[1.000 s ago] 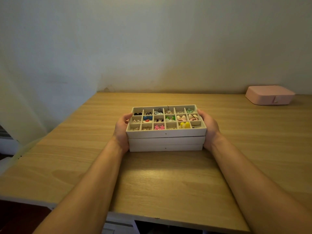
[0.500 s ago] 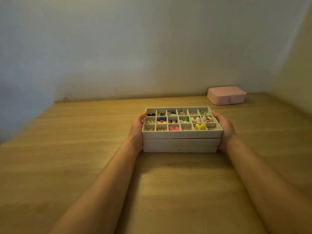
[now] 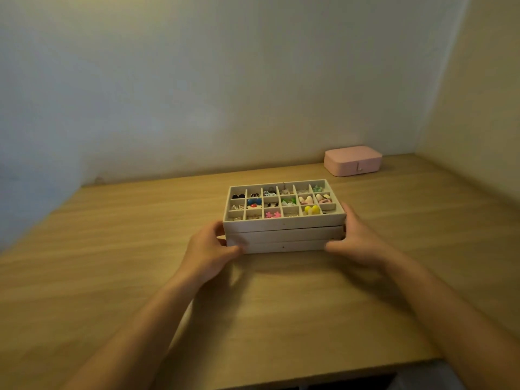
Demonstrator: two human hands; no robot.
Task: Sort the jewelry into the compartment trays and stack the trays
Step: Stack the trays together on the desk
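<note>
Three white compartment trays stand stacked (image 3: pixel 284 235) on the wooden table (image 3: pixel 135 249). The top tray (image 3: pixel 281 223) holds small colourful jewelry in its cells, among them a yellow piece (image 3: pixel 311 210) and a pink flower (image 3: pixel 272 214). My left hand (image 3: pixel 209 249) grips the stack's front left corner, thumb on the front face of the lower trays. At the front right corner my right hand (image 3: pixel 357 240) holds on the same way, fingers along the side. What lies in the two lower trays is hidden.
A closed pink jewelry box (image 3: pixel 353 161) sits at the back right by the wall. Walls close off the table at the back and on the right. The table's near edge (image 3: pixel 337 372) runs across the bottom of the view.
Both hands slid from the stack's sides toward its front corners, thumbs now on the front face. The view swung, so the stack sits farther back and right.
</note>
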